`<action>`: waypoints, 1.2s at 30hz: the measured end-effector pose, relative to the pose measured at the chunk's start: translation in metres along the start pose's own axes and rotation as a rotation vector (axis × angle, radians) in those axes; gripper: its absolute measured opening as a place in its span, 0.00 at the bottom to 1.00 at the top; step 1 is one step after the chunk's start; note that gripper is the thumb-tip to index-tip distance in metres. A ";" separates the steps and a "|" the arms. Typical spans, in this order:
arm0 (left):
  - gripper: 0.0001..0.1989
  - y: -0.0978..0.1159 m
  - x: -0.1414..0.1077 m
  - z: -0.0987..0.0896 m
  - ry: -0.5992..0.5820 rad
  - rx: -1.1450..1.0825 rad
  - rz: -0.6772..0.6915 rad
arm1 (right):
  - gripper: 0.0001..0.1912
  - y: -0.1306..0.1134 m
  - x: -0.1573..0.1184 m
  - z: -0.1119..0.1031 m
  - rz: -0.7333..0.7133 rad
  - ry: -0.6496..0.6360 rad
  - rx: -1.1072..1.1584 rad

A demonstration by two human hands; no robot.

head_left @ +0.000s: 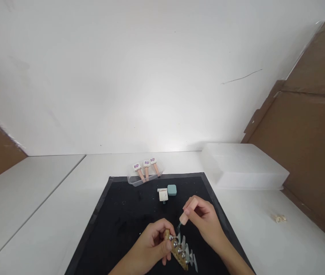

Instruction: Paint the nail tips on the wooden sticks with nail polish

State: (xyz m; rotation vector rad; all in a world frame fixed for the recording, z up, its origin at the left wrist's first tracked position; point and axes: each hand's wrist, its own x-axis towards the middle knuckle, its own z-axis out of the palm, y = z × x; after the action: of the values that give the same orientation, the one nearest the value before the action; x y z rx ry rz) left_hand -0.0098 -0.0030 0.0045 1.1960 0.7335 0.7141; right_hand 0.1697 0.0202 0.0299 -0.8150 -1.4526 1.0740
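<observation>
My right hand (208, 224): fingers pinched round one brush (183, 219), dark end at or near the top nail tip (179, 238). Five tips mounted; how many were coated or left bare, I could not tell. My left hand (150, 245): closed on the holder (176, 253), tips jutting rightward, just below my right

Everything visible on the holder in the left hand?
Holder: tan, mottled, narrow, stone- or resin-like, with a row of silvery knobs bearing translucent tips that stick out rightward. It slants over the black mat, its far end in the left hand's grip. The brush in the right hand points at the farthest tip; contact unclear.
</observation>
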 end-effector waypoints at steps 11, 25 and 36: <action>0.24 0.002 0.000 0.000 0.007 -0.021 0.004 | 0.17 -0.003 0.001 0.001 0.029 -0.078 0.031; 0.23 0.003 -0.002 0.002 0.082 -0.406 -0.170 | 0.12 0.002 -0.002 0.003 0.160 -0.044 0.471; 0.20 0.000 0.000 0.005 0.166 -0.621 -0.285 | 0.13 0.003 -0.007 0.002 0.144 -0.154 0.270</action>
State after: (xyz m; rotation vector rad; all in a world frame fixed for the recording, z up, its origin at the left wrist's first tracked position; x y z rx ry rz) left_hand -0.0054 -0.0055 0.0059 0.4610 0.7276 0.7333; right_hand 0.1690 0.0143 0.0242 -0.6617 -1.3518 1.4347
